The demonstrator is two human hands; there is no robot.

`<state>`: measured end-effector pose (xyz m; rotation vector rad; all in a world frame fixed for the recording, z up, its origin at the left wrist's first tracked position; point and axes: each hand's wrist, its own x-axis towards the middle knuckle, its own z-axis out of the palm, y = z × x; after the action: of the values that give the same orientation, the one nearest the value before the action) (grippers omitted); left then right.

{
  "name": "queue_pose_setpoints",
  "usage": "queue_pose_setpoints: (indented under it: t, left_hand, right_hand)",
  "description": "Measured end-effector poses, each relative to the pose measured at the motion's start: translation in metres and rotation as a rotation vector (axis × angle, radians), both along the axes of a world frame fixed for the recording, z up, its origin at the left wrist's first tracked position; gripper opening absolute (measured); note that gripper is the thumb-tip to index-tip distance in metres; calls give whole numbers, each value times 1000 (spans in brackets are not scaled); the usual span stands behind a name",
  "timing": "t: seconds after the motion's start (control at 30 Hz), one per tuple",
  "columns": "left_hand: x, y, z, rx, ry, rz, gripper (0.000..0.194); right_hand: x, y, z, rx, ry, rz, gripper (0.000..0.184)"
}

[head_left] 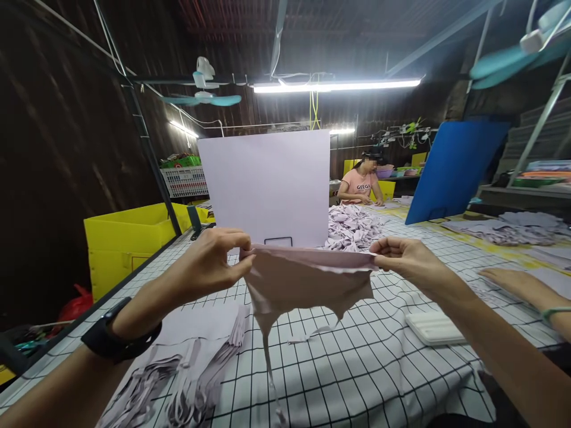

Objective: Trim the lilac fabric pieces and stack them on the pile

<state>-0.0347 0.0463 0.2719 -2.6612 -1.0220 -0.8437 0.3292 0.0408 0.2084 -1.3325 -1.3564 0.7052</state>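
A pale mauve cut fabric piece is stretched between both hands above the table, its top edge straight and its lower edge ragged, with a thin strip dangling at the left. My left hand, with a black watch on the wrist, pinches the top left corner. At the opposite corner my right hand pinches the fabric between thumb and fingers. Below my left forearm lies a stack of similar fabric pieces with strap-like ends. A white flat plastic-looking object rests on the table near my right forearm.
The table has a white grid-patterned cloth. An upright white board and a heap of fabric pieces stand ahead. At right are a blue board and another person's hand. A yellow box is left; a co-worker sits beyond.
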Motion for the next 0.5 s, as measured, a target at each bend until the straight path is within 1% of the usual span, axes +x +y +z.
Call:
queue_pose_setpoints:
  t: [0.07, 0.13, 0.2, 0.33, 0.4, 0.5]
  left_hand:
    - [-2, -3, 2, -10, -42, 38, 24]
    - [-3, -6, 3, -37, -84, 71, 26]
    - [-3, -10, 5, -79, -128, 82, 27]
    - [-3, -17, 6, -141, -205, 65, 29]
    - [-3, -20, 6, -148, -224, 74, 30]
    - [-3, -23, 7, -131, -248, 103, 31]
  right_hand:
    - [3, -3, 4, 17, -144, -54, 15]
    - [7, -5, 7, 16, -217, -116, 12]
    - [10, -6, 9, -1, -148, -135, 16]
    - [9, -7, 9, 3, 117, -1, 33]
    - [7, -9, 10, 9, 163, 49, 38]
    - [1, -15, 12, -7, 157, 59, 41]
